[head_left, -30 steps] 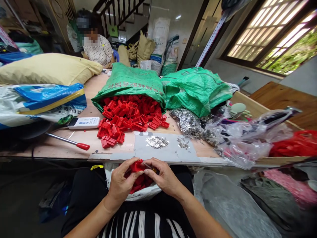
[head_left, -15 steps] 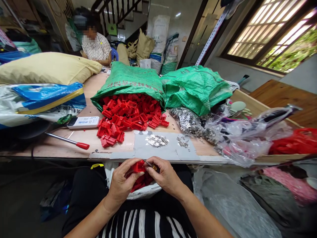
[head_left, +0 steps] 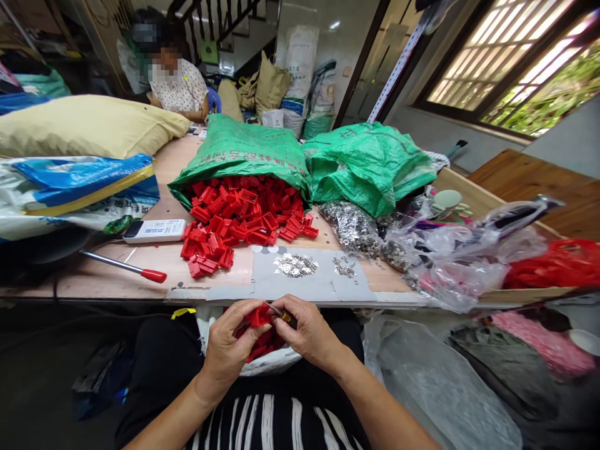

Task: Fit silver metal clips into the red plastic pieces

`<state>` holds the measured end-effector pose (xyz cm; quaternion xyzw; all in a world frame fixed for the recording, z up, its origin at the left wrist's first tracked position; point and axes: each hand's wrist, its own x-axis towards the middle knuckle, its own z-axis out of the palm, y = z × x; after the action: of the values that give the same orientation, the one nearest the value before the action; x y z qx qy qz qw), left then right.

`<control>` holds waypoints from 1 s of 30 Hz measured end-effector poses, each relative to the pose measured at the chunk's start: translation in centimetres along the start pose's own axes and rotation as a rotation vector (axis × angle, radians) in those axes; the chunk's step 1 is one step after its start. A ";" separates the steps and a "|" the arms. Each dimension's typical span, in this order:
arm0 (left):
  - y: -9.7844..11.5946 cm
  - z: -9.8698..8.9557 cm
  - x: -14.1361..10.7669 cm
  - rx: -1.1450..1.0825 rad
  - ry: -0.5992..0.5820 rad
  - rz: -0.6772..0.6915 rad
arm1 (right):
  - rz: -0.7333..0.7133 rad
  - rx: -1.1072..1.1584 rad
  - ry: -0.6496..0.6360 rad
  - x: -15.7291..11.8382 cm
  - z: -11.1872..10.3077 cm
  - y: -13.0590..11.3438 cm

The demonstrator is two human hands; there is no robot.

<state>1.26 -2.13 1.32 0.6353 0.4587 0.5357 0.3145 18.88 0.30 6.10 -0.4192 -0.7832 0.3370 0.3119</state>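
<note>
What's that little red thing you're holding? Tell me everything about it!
The red piece is small and blocky, and looks like hard plastic, the same as the pile of red pieces spilling from the green sack. The left hand pinches it above the lap, just below the table edge. The right hand presses a thin tool against it.

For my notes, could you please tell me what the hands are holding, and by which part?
The left hand pinches a small red plastic piece by its edges; the right hand grips a thin metal-tipped tool near its tip.
</note>
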 end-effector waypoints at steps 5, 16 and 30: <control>-0.2 -0.1 0.0 0.022 0.007 -0.003 | -0.017 -0.016 0.044 0.0 0.2 0.1; -0.3 0.0 -0.1 -0.011 -0.010 -0.013 | -0.043 -0.056 0.043 -0.2 0.4 0.5; -0.4 0.0 -0.1 -0.027 -0.027 -0.051 | -0.056 -0.059 0.036 -0.6 0.6 1.0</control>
<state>1.21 -2.11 0.94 0.6265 0.4632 0.5249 0.3426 19.13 0.02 4.82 -0.4122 -0.7984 0.2975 0.3229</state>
